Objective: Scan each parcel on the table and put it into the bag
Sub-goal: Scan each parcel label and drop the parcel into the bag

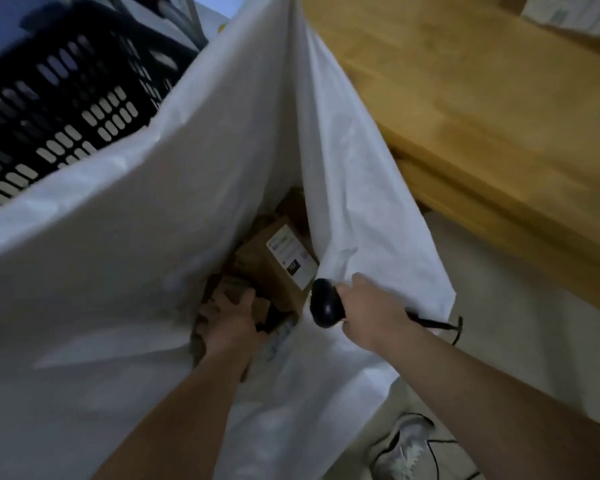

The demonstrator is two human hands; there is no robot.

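Fingers of left hand (227,322) lie spread on parcels (257,252) in the bag (153,237); right hand (371,313) grips scanner (326,303) and bag edge

Left hand (227,320) inside white bag (118,254) among parcels (281,261), scanner (326,303) in right hand (371,313)

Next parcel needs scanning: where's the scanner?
Low centre of head view: the scanner is in the right hand, at the white bag's edge beside the labelled brown box.

Dim, bluish cast; motion blur; wide-angle distortion.
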